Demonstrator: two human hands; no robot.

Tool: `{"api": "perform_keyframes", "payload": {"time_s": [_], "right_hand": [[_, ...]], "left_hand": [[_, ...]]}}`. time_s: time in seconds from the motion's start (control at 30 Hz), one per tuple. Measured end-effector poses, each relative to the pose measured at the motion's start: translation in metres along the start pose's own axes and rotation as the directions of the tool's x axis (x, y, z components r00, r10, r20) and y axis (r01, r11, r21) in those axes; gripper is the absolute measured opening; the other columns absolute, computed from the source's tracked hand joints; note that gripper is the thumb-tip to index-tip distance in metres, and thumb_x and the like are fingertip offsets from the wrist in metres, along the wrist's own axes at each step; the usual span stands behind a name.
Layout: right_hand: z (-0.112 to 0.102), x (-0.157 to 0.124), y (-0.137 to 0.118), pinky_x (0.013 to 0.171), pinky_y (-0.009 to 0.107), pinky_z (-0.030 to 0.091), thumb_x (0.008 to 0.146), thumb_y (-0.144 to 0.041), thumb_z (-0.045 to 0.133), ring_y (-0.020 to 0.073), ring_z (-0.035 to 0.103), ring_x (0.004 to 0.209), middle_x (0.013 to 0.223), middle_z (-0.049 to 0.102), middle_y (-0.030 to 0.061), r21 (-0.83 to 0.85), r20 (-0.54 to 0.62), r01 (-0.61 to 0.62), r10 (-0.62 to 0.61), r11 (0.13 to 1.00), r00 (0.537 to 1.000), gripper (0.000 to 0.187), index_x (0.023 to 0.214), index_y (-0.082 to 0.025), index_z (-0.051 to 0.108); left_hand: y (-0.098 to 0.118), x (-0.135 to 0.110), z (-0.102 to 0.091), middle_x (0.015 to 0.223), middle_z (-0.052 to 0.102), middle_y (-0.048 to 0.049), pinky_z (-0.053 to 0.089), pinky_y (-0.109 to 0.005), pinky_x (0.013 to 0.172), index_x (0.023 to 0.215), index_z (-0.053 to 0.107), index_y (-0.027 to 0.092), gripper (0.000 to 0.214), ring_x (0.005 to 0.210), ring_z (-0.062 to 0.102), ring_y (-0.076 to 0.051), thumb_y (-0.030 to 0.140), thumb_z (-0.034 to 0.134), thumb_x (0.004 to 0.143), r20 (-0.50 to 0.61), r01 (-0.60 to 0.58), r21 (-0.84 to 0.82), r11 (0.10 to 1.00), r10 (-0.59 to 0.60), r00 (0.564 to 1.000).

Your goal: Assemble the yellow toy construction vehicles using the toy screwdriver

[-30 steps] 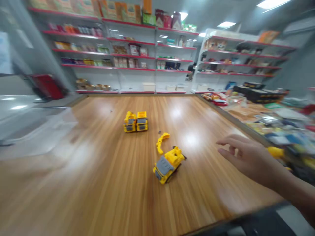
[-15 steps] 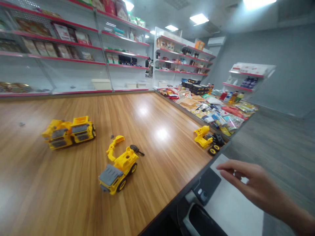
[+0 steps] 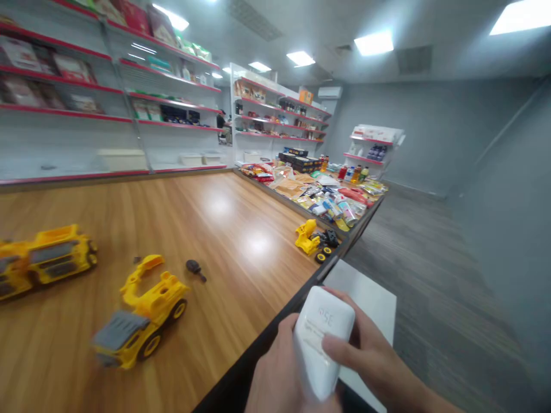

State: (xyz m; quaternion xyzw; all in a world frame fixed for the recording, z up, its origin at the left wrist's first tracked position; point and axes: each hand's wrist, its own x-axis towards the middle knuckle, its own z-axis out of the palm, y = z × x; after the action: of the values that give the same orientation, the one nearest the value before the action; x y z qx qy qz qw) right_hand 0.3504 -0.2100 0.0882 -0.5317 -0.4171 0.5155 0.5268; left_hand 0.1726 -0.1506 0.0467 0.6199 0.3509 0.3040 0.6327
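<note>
A white handheld device (image 3: 325, 335) with rounded corners and faint grey marks on its face is held up at the table's front edge; its exact kind I cannot tell. My left hand (image 3: 275, 367) is wrapped round its left side and lower end, slightly blurred. My right hand (image 3: 370, 347) grips its right side, the thumb lying on the face. To the left on the table stands a yellow toy truck (image 3: 144, 321) with a grey front. A curved yellow toy arm (image 3: 140, 278) is by it, and a small dark toy screwdriver (image 3: 196, 269) lies apart.
More yellow toy trucks (image 3: 60, 255) stand at the far left. Yellow and black toy parts with wheels (image 3: 307, 238) lie near the right edge. A white surface (image 3: 365, 292) sits below the table edge. Beyond are packaged goods (image 3: 322, 195) and shelves (image 3: 275, 117); a person is in the distance.
The view has swung right, so the toys appear farther left. The white device is now in both hands. My left hand has come into view; my right hand has closed on the device.
</note>
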Motion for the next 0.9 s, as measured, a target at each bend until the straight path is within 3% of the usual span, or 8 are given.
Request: {"api": "perform_keyframes", "payload": {"time_s": [0.07,0.13,0.3,0.37,0.47,0.57,0.77,0.9], "right_hand": [[-0.016,0.003,0.006,0.083,0.035,0.050,0.081,-0.035,0.075,0.0230,0.062,0.095,0.104,0.066,0.0047,0.023,-0.166,0.057,-0.053,0.998,0.985,0.054,0.128,-0.024,0.050],[-0.032,0.009,0.012,0.073,0.033,0.051,0.084,-0.034,0.072,0.0216,0.064,0.084,0.096,0.067,0.0040,0.119,-0.249,0.079,-0.047,0.990,0.967,0.044,0.122,-0.022,0.054],[-0.052,0.027,0.030,0.058,0.031,0.049,0.082,-0.038,0.070,0.0197,0.061,0.065,0.081,0.066,0.0027,0.432,-0.267,0.089,0.034,0.897,0.963,0.033,0.109,-0.021,0.060],[-0.048,0.036,0.035,0.058,0.033,0.050,0.084,-0.044,0.065,0.0208,0.061,0.066,0.078,0.066,0.0027,0.509,-0.226,0.077,0.047,0.858,0.973,0.032,0.107,-0.022,0.062],[-0.028,0.047,0.033,0.070,0.037,0.053,0.083,-0.047,0.067,0.0243,0.064,0.083,0.096,0.068,0.0064,0.505,-0.179,0.149,-0.066,0.850,0.982,0.044,0.120,-0.025,0.057],[-0.001,0.056,0.022,0.076,0.039,0.053,0.083,-0.046,0.070,0.0255,0.064,0.092,0.112,0.066,0.0103,0.452,-0.137,0.217,-0.173,0.865,0.975,0.063,0.137,-0.026,0.045],[0.037,0.070,0.004,0.077,0.040,0.054,0.091,-0.054,0.053,0.0248,0.065,0.092,0.116,0.064,0.0106,0.550,0.060,0.053,-0.103,0.833,0.993,0.057,0.140,-0.028,0.040],[0.045,0.079,0.000,0.072,0.036,0.055,0.094,-0.053,0.047,0.0230,0.064,0.089,0.117,0.064,0.0097,0.606,0.137,-0.042,-0.052,0.794,0.989,0.054,0.141,-0.028,0.039]], "left_hand": [[0.000,0.024,0.026,0.107,0.068,-0.0089,0.050,-0.039,0.080,0.124,0.055,0.022,0.069,0.096,0.065,-0.033,0.029,0.084,0.062,0.051,-0.021,-0.049,0.999,0.024,0.998],[-0.003,0.040,0.042,0.106,0.068,-0.0117,0.050,-0.037,0.078,0.119,0.057,0.018,0.056,0.094,0.066,-0.030,0.035,0.078,0.070,0.175,0.061,-0.301,0.952,-0.008,0.985],[-0.024,0.048,0.053,0.108,0.065,-0.0128,0.053,-0.036,0.068,0.132,0.048,0.023,0.060,0.087,0.068,-0.026,0.058,0.057,0.084,0.522,0.481,-0.686,0.545,-0.092,0.848],[-0.031,0.043,0.054,0.104,0.065,-0.0123,0.052,-0.033,0.064,0.137,0.044,0.024,0.064,0.083,0.067,-0.025,0.060,0.054,0.085,0.466,0.411,-0.697,0.587,-0.064,0.882],[-0.036,0.035,0.054,0.108,0.063,-0.0125,0.051,-0.034,0.070,0.138,0.047,0.023,0.064,0.084,0.064,-0.024,0.053,0.062,0.083,0.147,0.047,-0.511,0.858,0.034,0.988],[-0.033,0.029,0.047,0.123,0.056,-0.0125,0.048,-0.039,0.090,0.128,0.057,0.023,0.058,0.107,0.058,-0.032,0.040,0.073,0.075,-0.116,-0.202,-0.188,0.961,0.182,0.976],[-0.018,0.018,0.019,0.134,0.054,-0.0121,0.044,-0.045,0.099,0.130,0.052,0.026,0.069,0.120,0.053,-0.037,0.031,0.078,0.067,-0.244,-0.167,-0.102,0.981,0.138,0.960],[-0.010,0.009,-0.008,0.118,0.065,-0.0109,0.053,-0.038,0.084,0.132,0.051,0.025,0.061,0.095,0.065,-0.029,0.035,0.073,0.076,-0.145,-0.163,-0.144,0.976,0.142,0.979]]}}
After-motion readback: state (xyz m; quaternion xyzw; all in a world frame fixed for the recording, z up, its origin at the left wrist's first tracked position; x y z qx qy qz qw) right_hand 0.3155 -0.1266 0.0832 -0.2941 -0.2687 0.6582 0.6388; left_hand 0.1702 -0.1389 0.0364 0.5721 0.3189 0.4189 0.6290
